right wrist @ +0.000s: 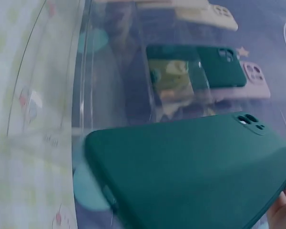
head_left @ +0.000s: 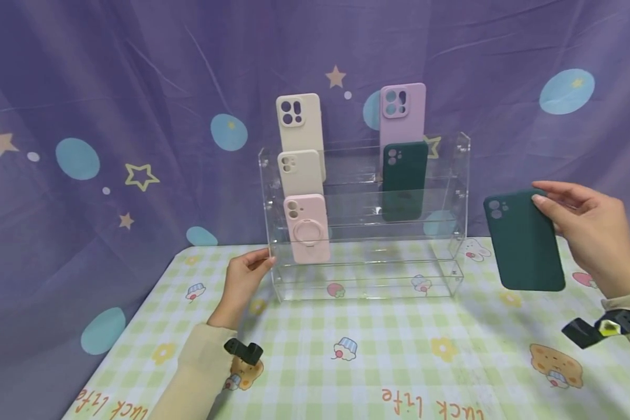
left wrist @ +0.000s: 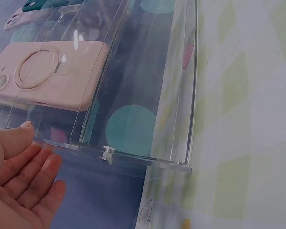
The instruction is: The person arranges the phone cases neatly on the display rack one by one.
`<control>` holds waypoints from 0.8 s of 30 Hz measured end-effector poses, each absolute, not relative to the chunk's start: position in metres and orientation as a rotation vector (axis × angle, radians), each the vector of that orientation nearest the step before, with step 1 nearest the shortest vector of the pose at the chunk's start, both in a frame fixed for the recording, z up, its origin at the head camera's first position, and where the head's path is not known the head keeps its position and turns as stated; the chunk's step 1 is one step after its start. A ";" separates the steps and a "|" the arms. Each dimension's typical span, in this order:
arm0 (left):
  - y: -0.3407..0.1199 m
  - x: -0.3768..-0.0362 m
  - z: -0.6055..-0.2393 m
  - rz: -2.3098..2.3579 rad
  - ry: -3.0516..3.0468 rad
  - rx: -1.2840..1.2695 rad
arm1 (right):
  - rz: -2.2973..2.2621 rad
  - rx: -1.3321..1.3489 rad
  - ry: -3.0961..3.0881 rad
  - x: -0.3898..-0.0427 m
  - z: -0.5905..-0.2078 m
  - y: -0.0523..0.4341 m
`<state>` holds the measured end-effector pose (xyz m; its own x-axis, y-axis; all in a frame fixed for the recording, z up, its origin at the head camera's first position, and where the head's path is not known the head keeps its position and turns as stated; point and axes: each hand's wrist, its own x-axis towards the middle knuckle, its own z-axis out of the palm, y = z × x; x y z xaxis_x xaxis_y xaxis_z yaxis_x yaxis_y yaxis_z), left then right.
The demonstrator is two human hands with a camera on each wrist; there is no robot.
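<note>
From the head view, the right hand [head_left: 590,233] holds a dark green phone case [head_left: 524,240] in the air, to the right of the clear rack [head_left: 364,280] and apart from it, fingers pinching the case's upper right edge. The left hand [head_left: 241,283] rests with relaxed, straight fingers against the rack's left wall, down near the desk [head_left: 378,361]. The rack already carries a pink case [head_left: 307,227], two cream cases [head_left: 300,131] and another green case [head_left: 404,181] under a lilac case [head_left: 402,111].

From the left wrist view, the open fingers [left wrist: 26,183] lie just beside the rack's wall; a loose touch like this may let the light rack slide if bumped.

From the right wrist view, the green case [right wrist: 190,171] fills the foreground, held only at one edge; such a thin grip could let it swing and knock the standing cases over, or slip
</note>
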<state>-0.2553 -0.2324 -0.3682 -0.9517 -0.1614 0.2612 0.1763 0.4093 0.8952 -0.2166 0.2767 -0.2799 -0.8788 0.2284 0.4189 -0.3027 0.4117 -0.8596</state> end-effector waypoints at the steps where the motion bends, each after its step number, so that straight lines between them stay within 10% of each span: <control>1: -0.233 -0.255 -0.368 -1.556 -2.364 -0.011 | 1.549 0.093 -2.146 -0.217 -0.277 0.273; 24: -0.233 -0.257 -0.369 -1.546 -2.378 -0.004 | 1.942 0.565 -1.744 -0.261 -0.243 0.169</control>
